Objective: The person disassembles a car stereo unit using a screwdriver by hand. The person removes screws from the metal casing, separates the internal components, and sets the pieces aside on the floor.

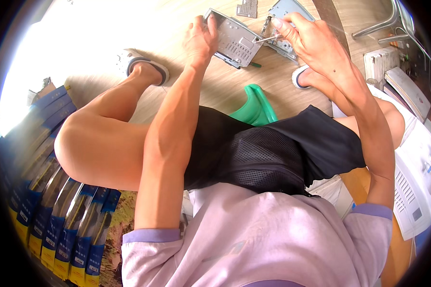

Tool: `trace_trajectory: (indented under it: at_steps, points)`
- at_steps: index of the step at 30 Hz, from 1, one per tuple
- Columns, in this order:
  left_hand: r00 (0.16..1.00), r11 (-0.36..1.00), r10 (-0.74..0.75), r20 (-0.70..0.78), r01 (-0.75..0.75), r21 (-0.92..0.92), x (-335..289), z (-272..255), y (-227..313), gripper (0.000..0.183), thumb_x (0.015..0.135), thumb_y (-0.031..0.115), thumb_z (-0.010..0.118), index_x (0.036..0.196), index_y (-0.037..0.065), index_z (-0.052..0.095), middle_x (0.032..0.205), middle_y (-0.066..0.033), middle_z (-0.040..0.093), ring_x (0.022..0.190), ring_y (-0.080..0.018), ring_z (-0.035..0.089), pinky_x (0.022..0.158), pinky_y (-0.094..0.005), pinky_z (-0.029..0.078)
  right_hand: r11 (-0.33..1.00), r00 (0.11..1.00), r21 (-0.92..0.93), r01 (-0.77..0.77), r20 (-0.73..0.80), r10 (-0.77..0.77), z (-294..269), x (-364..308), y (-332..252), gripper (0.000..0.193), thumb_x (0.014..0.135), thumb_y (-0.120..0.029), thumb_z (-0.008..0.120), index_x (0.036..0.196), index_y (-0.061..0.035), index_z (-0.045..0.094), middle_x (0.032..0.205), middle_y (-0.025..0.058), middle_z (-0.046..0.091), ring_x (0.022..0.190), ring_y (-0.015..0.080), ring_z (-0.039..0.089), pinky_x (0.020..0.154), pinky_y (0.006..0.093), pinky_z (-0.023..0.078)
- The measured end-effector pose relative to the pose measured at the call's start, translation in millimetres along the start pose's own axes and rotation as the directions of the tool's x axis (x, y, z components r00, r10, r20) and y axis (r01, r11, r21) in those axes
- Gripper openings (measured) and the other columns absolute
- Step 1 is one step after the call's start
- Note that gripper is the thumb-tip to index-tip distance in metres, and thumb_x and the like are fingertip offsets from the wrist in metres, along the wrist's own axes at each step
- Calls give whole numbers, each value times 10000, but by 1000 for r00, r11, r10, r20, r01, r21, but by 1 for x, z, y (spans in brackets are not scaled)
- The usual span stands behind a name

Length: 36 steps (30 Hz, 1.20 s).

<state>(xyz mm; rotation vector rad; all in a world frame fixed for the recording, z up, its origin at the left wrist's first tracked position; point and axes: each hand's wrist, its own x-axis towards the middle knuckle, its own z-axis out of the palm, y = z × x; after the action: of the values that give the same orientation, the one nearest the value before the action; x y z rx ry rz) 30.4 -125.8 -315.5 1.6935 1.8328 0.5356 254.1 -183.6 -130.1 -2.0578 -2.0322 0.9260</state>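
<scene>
Fingers of the right hand [316, 45] grip a thin metal tool [268, 38], tip at the right edge of a grey casing [232, 40]; the left hand [198, 42] clasps its left end. Unsteady bracing could let the tip slip. Beyond lies a perforated plate [247, 8].

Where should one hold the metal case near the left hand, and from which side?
The case is probably best held by its left rim, from the left, as the left hand does: the rim is raised, and the tool in the right hand is at the right end.
</scene>
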Motion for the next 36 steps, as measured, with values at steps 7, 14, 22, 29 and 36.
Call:
trace_trajectory:
  at_steps: [7, 14, 22, 29, 36]
  points:
    - [999, 1000, -9, 40, 9, -5, 0, 1, -2, 598, 1019, 573, 495, 1288, 63, 652, 1182, -251, 694, 1119, -463, 643, 992, -530, 473, 973, 980, -116, 200, 8, -201, 4, -8, -12, 233, 1003, -167, 636, 1228, -111, 609, 897, 169, 714, 784, 387, 697, 681, 455, 557]
    - [999, 1000, -4, 40, 4, -5, 1, 1, -2, 594, 1021, 571, 491, 1275, 60, 655, 1171, -254, 695, 1118, -460, 643, 985, -532, 474, 880, 900, -195, 434, 53, -432, -3, -5, -1, 198, 961, -96, 618, 1149, -46, 580, 975, 164, 672, 885, 390, 682, 749, 459, 560]
    - [1000, 1000, 20, -19, -20, -6, -2, 3, -4, 433, 1019, 485, 551, 1113, 78, 663, 1072, -207, 708, 1032, -437, 655, 905, -524, 510, 835, 886, -306, 456, 67, -459, -13, -18, -4, 113, 993, -114, 610, 1085, -54, 582, 964, 151, 605, 832, 400, 640, 709, 465, 528]
    - [980, 979, 163, -116, -146, 139, -3, 11, -16, 421, 1020, 456, 556, 1198, 94, 677, 1107, -191, 700, 1081, -395, 624, 997, -517, 428, 866, 860, -140, 481, -114, -497, 12, -12, 2, 225, 993, -174, 619, 1179, -52, 649, 1068, 152, 675, 859, 356, 711, 751, 444, 601]
    - [944, 947, 271, -186, -228, 225, -5, 15, -23, 410, 1035, 432, 538, 1256, 108, 657, 1170, -189, 682, 1139, -385, 595, 1037, -534, 377, 927, 937, -146, 346, 12, -348, 9, -9, 9, 275, 928, -103, 636, 1198, -54, 661, 1107, 142, 694, 927, 351, 712, 820, 440, 600]
